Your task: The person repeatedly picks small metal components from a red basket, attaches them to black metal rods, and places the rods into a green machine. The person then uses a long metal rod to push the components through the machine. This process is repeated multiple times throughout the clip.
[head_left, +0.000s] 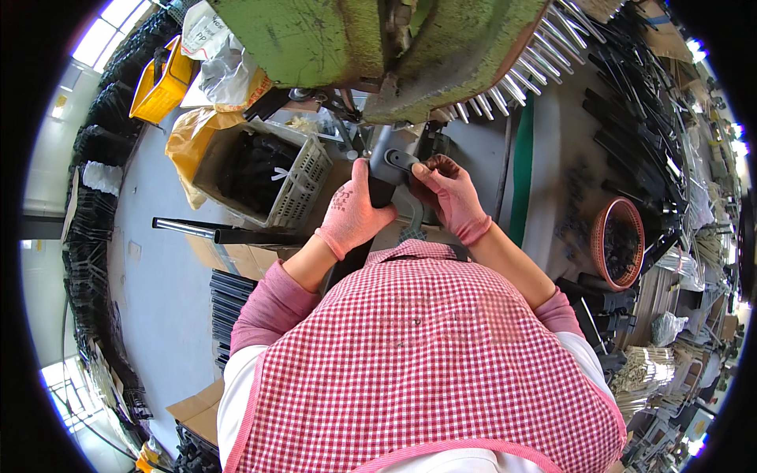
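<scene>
In front of my chest, below the green machine (307, 43), is a black tube (380, 191) with a smooth grey fitting (400, 160) at its upper end. My left hand (355, 209), in a pink glove, is closed round the tube, thumb pointing up along its side. My right hand (452, 195), gloved in pink with dark-stained fingertips, is closed with thumb and fingers bent against the right end of the fitting. Its fingertips are partly hidden, so any small part between them does not show. A curved grey metal piece (412, 211) is between the hands.
A crate (303, 185) of black parts stands left, near a yellow bin (163, 83). Thin metal rods (528, 71) stick out from the machine's right side. Black tubes (229, 307) are stacked by my left arm; a reddish basket (617, 243) of dark parts sits right.
</scene>
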